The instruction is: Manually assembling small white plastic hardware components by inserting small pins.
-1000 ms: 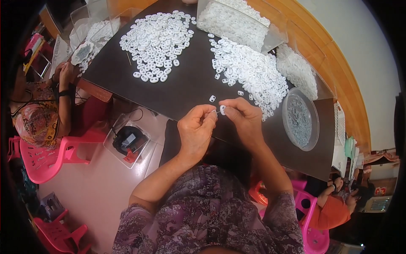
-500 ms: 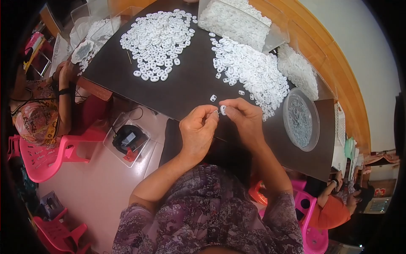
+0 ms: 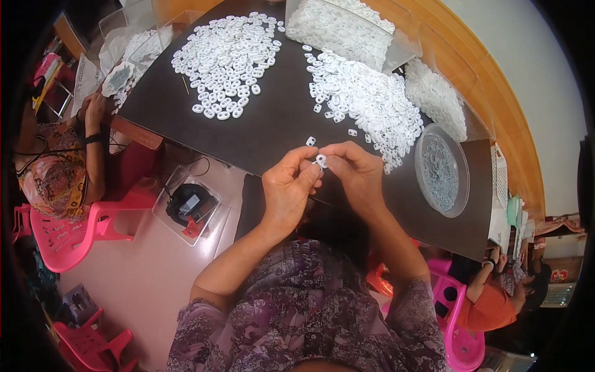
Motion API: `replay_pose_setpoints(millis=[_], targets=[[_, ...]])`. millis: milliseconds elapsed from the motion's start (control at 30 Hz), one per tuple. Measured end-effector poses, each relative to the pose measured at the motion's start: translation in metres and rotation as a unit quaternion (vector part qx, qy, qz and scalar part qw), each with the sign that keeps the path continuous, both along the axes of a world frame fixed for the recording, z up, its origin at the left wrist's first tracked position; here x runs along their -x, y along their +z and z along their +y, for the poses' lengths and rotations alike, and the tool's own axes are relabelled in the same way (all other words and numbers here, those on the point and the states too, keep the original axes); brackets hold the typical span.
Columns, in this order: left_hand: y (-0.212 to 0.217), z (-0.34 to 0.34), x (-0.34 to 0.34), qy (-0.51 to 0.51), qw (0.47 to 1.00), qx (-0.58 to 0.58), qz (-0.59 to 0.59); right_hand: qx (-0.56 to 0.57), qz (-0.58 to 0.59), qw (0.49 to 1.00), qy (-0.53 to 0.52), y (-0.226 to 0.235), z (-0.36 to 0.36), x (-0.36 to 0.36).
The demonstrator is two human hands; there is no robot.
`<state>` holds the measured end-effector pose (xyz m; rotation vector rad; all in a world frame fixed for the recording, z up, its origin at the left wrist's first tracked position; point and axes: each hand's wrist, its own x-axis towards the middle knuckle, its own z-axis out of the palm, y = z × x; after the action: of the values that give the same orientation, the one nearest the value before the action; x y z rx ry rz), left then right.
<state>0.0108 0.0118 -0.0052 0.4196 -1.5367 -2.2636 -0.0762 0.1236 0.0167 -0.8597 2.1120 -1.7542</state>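
Between my two hands, just past the table's near edge, is a small white plastic piece with a round hole (image 3: pixel 321 160). My left hand (image 3: pixel 287 186) pinches it from the left, fingers curled and thumb against it. My right hand (image 3: pixel 356 175) meets it from the other side with thumb and index finger. Whether a second small part sits inside the grip is hidden by the fingertips. One loose white two-holed piece (image 3: pixel 310 141) lies on the dark table right beyond my fingers.
A heap of white oval pieces (image 3: pixel 226 56) covers the table's far left. Another white heap (image 3: pixel 365 99) spills from a clear bin (image 3: pixel 339 31). At right stands a round clear tub (image 3: pixel 458 204) of small grey metal parts. A thin stick (image 3: pixel 185 85) lies left. Co-workers sit on both sides.
The white piece has turned so its hole faces up, and my fingertips have closed in around it. The view has shifted slightly.
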Motion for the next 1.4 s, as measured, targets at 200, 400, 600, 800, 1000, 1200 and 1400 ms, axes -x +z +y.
replay_pose_setpoints(millis=[200, 400, 600, 800, 1000, 1200, 1400], targets=[[0.001, 0.005, 0.001, 0.035, 0.999, -0.035, 0.016, 0.034, -0.099, 0.994, -0.009, 0.006, -0.002, -0.007], [-0.001, 0.01, 0.0, 0.074, 0.997, -0.01, 0.008, 0.032, -0.072, 0.997, -0.008, 0.001, -0.002, -0.007], [-0.001, 0.014, 0.001, 0.071, 0.997, -0.026, 0.008, 0.01, -0.008, 1.0, -0.027, -0.006, -0.001, -0.008], [0.001, 0.009, -0.002, 0.038, 0.999, -0.033, -0.004, 0.005, 0.026, 0.999, -0.027, -0.006, 0.0, -0.007], [0.003, 0.006, -0.003, 0.028, 0.999, -0.026, -0.004, -0.003, 0.013, 1.0, -0.014, -0.004, -0.001, -0.005], [0.001, 0.006, 0.0, 0.024, 1.0, -0.017, -0.008, -0.011, -0.031, 0.999, -0.024, -0.003, 0.0, -0.005], [0.003, 0.002, 0.001, -0.002, 1.0, -0.028, -0.006, -0.006, -0.048, 0.999, -0.014, 0.002, 0.001, -0.006]])
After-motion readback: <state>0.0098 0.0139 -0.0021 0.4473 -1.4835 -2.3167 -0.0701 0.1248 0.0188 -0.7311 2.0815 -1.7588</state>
